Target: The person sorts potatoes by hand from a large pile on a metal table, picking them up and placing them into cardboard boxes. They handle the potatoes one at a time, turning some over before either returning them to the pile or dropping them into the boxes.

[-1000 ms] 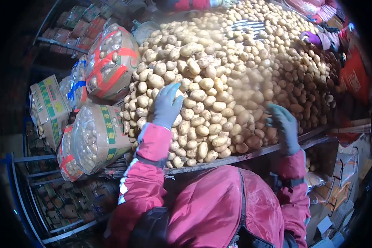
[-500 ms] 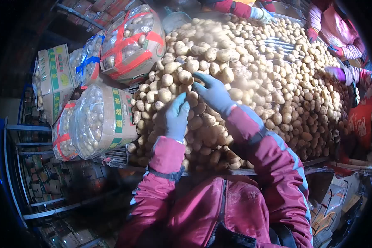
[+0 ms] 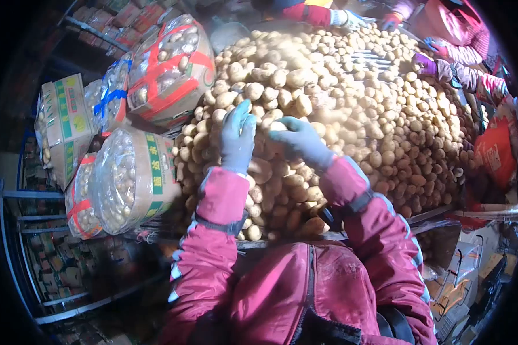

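Note:
A large heap of potatoes (image 3: 380, 135) spreads out in front of me. My right hand (image 3: 305, 142), in a blue-grey glove, is closed around a pale potato (image 3: 277, 126) above the heap; the fingers hide part of it. To its left, my left hand (image 3: 237, 141), in a matching glove, reaches over the near left side of the heap. Its fingers are stretched out, pointing away from me, with the palm turned towards the right hand. I see nothing held in it.
Cartons of potatoes under clear film stand at the left, among them a carton with green print (image 3: 158, 172) and a red-taped carton (image 3: 198, 86). Co-workers' gloved hands, including a purple glove (image 3: 425, 64), are at the far side. A red bag (image 3: 498, 146) sits at the right.
My left hand has moved slightly left and away from me. My right hand has drawn back towards me and now holds a potato. The co-worker's purple glove has moved left over the heap.

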Available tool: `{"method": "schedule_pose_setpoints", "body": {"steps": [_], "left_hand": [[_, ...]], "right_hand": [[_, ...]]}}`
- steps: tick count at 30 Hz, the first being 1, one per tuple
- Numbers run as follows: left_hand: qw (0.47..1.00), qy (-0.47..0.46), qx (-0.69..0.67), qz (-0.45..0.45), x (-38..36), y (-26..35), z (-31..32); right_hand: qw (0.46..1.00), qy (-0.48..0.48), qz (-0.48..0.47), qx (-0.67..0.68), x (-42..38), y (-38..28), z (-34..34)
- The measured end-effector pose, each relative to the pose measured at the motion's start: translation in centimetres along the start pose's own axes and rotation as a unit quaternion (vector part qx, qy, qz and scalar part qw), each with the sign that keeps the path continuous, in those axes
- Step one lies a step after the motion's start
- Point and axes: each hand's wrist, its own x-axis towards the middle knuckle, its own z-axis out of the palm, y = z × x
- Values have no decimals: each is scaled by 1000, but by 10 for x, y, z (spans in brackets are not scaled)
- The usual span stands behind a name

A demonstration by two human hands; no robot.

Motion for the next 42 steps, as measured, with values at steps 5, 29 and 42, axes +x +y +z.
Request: {"method": "schedule_pose_setpoints", "body": {"steps": [5,29,42], "left_hand": [[953,-97,237,161,80,5,84],[920,-374,-94,-70,-128,54,176],[781,-550,-130,-267,-210,89,186]], "right_hand": [[992,96,-74,40,-79,34,-92],[971,134,-44,194,-229,-14,-67],[955,240,-17,172,-377,68,-96]]}}
